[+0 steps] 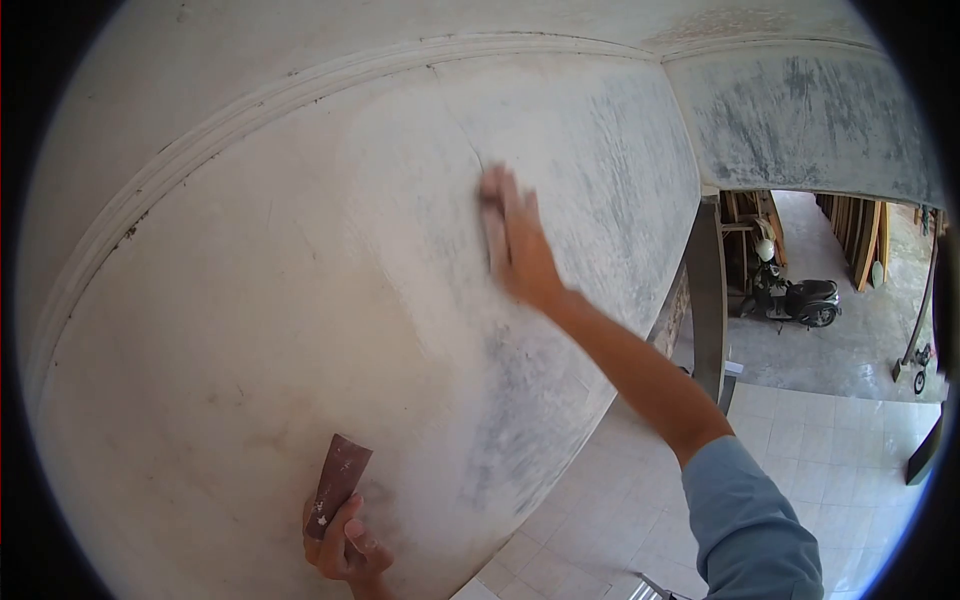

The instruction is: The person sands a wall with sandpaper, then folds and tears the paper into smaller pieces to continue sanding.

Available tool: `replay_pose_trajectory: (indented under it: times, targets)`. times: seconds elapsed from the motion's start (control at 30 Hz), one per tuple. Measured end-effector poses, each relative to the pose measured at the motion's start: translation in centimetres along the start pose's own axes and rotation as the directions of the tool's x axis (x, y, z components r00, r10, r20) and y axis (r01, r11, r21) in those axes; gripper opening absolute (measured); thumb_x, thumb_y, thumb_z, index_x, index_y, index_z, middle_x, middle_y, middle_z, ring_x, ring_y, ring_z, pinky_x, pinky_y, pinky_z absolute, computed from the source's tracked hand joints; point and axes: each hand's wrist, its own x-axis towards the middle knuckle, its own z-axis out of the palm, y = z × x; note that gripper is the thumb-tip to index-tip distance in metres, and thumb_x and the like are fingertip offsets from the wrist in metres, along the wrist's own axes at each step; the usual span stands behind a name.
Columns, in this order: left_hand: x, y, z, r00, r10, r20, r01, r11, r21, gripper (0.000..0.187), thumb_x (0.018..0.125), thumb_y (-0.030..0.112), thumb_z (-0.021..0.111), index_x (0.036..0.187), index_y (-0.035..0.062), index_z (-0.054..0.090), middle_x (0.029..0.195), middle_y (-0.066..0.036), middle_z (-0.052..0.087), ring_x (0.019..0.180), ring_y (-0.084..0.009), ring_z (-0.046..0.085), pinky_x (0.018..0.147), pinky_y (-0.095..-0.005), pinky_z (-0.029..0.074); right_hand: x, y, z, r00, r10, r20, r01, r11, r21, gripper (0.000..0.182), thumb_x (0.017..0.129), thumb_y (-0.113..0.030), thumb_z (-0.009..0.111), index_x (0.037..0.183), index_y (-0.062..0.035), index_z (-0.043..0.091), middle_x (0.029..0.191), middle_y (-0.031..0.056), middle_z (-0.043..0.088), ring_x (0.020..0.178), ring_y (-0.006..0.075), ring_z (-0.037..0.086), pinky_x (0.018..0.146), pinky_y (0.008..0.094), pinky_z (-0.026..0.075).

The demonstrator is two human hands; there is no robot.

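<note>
A folded piece of brown sandpaper (343, 470), flecked with white, stands up from my left hand (348, 545), whose fingers are closed around its lower end. That hand is low in front of the wall (250, 300). Higher up, my right hand (525, 250) lies against the wall, slightly smeared by motion. Along its left edge shows a dusty strip (494, 238) that looks like another piece of sandpaper, pressed under the fingers. The wall is off-white, with grey scuffed patches to the right of and below my right hand. A thin crack runs above the fingertips.
A moulding (270, 95) borders the wall's top, and a grey-streaked beam (800, 120) meets it at the right. Far below are a tiled floor (800, 440), a dark post (709, 300), a parked motorbike (795, 298) and leaning wooden boards (855, 235).
</note>
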Motion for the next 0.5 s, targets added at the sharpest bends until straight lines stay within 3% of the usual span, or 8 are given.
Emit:
replay_pose_trajectory:
  times: [0.1,0.17,0.2,0.33,0.43,0.5]
  targets:
    - [-0.1,0.0,-0.2,1.000,-0.016,0.014,0.016,1.000,-0.008,0.041,0.098,0.027,0.050,0.087,-0.0067,0.071,0.083,-0.018,0.072,0.077,-0.0336,0.069,0.068,-0.0387,0.055,4.0,1.8,0.4,0.980,0.173,-0.096,-0.171,0.985,0.023,0.046,0.102,-0.016,0.042,0.144,0.0048,0.040,0.148,0.0271,0.040,0.140,0.0437,0.034,0.115,0.0593,0.023]
    - [-0.2,0.0,-0.3,1.000,-0.020,0.005,0.020,1.000,-0.002,0.041,0.098,0.027,0.050,0.087,-0.0065,0.071,0.083,-0.018,0.072,0.077,-0.0337,0.069,0.068,-0.0391,0.055,3.3,1.0,1.1,0.977,0.138,-0.161,-0.159,0.979,-0.126,0.044,0.102,-0.015,0.042,0.142,0.0051,0.042,0.148,0.0274,0.041,0.139,0.0439,0.036,0.114,0.0589,0.024]
    - [-0.3,0.0,-0.3,1.000,-0.020,0.007,0.020,1.000,-0.014,0.042,0.098,0.028,0.049,0.087,-0.0064,0.071,0.083,-0.018,0.072,0.077,-0.0337,0.069,0.068,-0.0392,0.055,0.8,0.0,1.0,0.993,0.073,-0.089,-0.088,0.981,-0.174,0.045,0.102,-0.013,0.044,0.143,0.0042,0.041,0.149,0.0270,0.040,0.140,0.0434,0.035,0.115,0.0601,0.024]
    - [-0.3,-0.1,-0.3,1.000,-0.007,-0.001,0.007,1.000,-0.011,0.043,0.099,0.029,0.049,0.086,-0.0064,0.071,0.082,-0.017,0.072,0.076,-0.0336,0.069,0.068,-0.0395,0.055,-6.7,-1.8,-0.6,0.995,-0.073,0.070,0.082,0.988,-0.128,0.050,0.098,-0.008,0.050,0.146,-0.0035,0.040,0.149,0.0216,0.042,0.143,0.0394,0.034,0.115,0.0635,0.019]
    - [-0.1,-0.1,-0.3,1.000,-0.001,0.013,0.001,1.000,-0.007,0.043,0.098,0.029,0.049,0.086,-0.0066,0.071,0.082,-0.017,0.072,0.075,-0.0335,0.069,0.068,-0.0392,0.055,-2.0,2.7,-0.7,0.996,-0.077,-0.050,0.063,0.967,-0.249,0.047,0.099,-0.012,0.049,0.145,-0.0048,0.042,0.149,0.0201,0.044,0.142,0.0386,0.035,0.114,0.0659,0.018]
    - [-0.3,0.1,-0.4,1.000,-0.018,0.022,0.018,1.000,-0.007,0.043,0.098,0.028,0.049,0.086,-0.0067,0.071,0.082,-0.017,0.072,0.075,-0.0334,0.069,0.067,-0.0390,0.055,2.9,5.6,-0.8,0.976,0.144,-0.162,-0.191,0.923,-0.334,0.043,0.103,-0.017,0.040,0.142,0.0005,0.044,0.149,0.0248,0.041,0.141,0.0415,0.034,0.114,0.0629,0.021]
